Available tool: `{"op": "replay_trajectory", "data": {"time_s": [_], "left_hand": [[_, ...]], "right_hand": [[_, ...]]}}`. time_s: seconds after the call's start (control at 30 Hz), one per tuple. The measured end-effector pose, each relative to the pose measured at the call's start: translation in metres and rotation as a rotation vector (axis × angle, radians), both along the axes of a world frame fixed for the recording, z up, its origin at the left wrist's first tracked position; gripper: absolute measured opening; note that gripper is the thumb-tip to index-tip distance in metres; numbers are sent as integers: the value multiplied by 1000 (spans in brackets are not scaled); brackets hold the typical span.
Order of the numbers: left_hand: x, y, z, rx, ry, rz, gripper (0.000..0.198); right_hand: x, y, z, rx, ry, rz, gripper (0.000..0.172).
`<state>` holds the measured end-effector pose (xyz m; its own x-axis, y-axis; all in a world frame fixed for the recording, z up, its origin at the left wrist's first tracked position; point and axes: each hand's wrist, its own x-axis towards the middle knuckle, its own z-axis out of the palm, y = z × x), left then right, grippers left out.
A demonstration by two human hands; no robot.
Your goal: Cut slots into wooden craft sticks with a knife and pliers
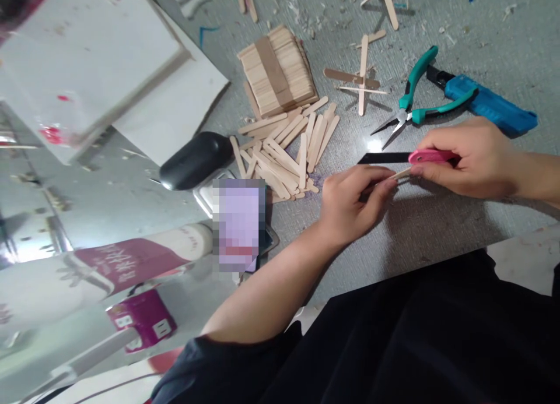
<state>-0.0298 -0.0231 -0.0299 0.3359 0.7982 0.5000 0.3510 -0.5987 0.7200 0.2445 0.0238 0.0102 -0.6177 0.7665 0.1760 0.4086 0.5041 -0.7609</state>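
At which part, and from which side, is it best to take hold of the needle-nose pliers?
The needle-nose pliers are probably best gripped from above, by both teal handles near the pivot: the handles spread wide farther out, and one crosses the blue tool.

One head-worn camera looks forward and down, at close range, from above the near edge of the grey, textured surface; its view is tilted, that edge slanting up rightward beyond the wearer's dark clothing.
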Motion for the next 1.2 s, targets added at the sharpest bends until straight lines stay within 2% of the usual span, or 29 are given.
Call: {"op": "replay_trajectory", "data": {"time_s": [0.1, 0.23, 0.4, 0.53, 0.6, 0.8, 0.9, 1.03, 1.2], "left_hand": [[1, 0, -5, 53, 14, 8, 15], [2, -3, -11, 39, 56, 20, 24], [4, -4, -12, 39, 34, 18, 17], [4, -4, -11, -62, 22, 41, 14], [5, -5, -10, -56, 48, 1, 16], [5, -11, -6, 194, 336, -162, 25], [4, -13, -4, 224, 388, -215, 24], [3, -14, -6, 228, 405, -211, 21], [6, -14, -10, 233, 437, -213, 21]], "right_hand": [[2, -1, -1, 30, -41, 44, 43], [6, 0, -7, 57, -112, 76, 40], [8, 0, -14, 83, -29, 56, 24], [10, 0, -16, 165, 47, -153, 13], [13, 2, -17, 228, 57, -235, 3], [19, 9, -24, 320, 45, -216, 26], [22, 10, -27, 334, 15, -196, 25], [25, 10, -30, 355, -5, -176, 24], [24, 12, -33, 394, 19, -151, 31]]}}
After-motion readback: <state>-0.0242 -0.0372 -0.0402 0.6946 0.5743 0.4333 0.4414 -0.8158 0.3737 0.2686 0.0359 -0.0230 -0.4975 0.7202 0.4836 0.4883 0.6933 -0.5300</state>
